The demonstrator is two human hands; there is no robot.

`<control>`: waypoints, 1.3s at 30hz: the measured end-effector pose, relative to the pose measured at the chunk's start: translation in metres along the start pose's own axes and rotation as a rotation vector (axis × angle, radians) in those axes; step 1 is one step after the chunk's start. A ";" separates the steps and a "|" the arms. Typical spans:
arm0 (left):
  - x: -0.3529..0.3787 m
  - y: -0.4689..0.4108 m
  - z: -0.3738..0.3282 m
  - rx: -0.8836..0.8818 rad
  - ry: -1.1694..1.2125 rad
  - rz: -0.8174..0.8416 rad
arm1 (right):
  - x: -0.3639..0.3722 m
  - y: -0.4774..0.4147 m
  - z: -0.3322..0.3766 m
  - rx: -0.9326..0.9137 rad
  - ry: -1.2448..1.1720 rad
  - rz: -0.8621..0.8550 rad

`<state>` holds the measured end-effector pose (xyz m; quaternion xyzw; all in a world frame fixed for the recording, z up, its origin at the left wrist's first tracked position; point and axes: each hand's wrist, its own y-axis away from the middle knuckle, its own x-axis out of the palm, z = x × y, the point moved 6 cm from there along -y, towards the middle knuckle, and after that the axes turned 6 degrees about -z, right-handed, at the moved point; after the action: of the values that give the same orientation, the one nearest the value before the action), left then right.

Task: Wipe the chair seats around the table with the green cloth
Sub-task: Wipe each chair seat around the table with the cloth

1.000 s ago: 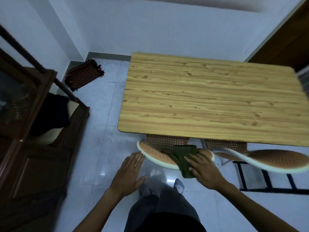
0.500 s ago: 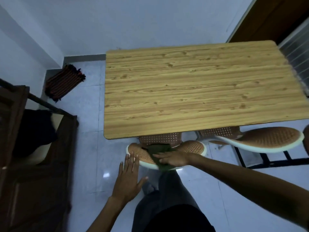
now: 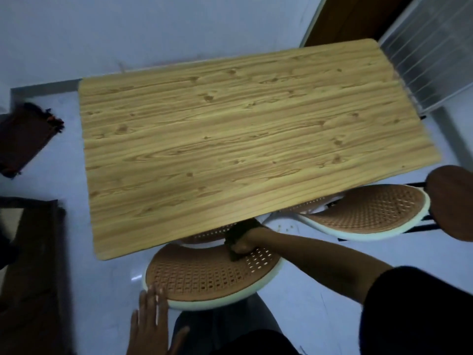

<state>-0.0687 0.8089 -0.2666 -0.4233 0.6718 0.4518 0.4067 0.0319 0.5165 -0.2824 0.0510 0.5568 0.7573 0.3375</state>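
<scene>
Cloth position: green cloth [image 3: 236,235] is bunched dark under the right hand [image 3: 244,243], at the far edge of the near chair seat [image 3: 204,275], right where the seat slides beneath the wooden table [image 3: 230,139]. Fingers are curled over the cloth, gripping it and pressing it down on the woven surface. Part of the cloth is hidden by the table edge and by the hand itself.

Left hand [image 3: 151,326] lies flat and spread, holding nothing, fingertips touching the pale rim at the seat's near left corner. Judgement: this is a brace, keeping the chair from sliding while the other hand pushes across it.

Reason for the reach: the seat is tucked partly under the tabletop, so the right forearm stretches across the seat from the right side to get at its back portion.

Relative layout: cloth sits under the right palm, well apart from the left hand, with most of the cane weave between them. Second chair seat [image 3: 366,211] to the right, also half under the table, has nothing on it; judged not yet in work.
</scene>
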 end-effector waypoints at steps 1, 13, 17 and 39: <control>0.000 -0.002 -0.001 -0.010 0.000 0.005 | 0.000 -0.021 0.003 -0.122 0.180 -0.002; 0.003 0.003 -0.002 0.015 0.023 -0.129 | 0.107 -0.063 0.107 -0.211 0.132 0.170; 0.012 -0.001 0.005 -0.001 -0.115 -0.134 | 0.106 -0.135 -0.029 0.034 -0.181 0.039; -0.002 -0.008 0.004 -0.025 0.091 0.084 | 0.085 -0.068 0.096 -0.074 -0.209 -0.010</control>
<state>-0.0602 0.8107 -0.2682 -0.4199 0.7011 0.4573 0.3509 0.0415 0.6526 -0.3316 0.1148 0.4905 0.7661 0.3991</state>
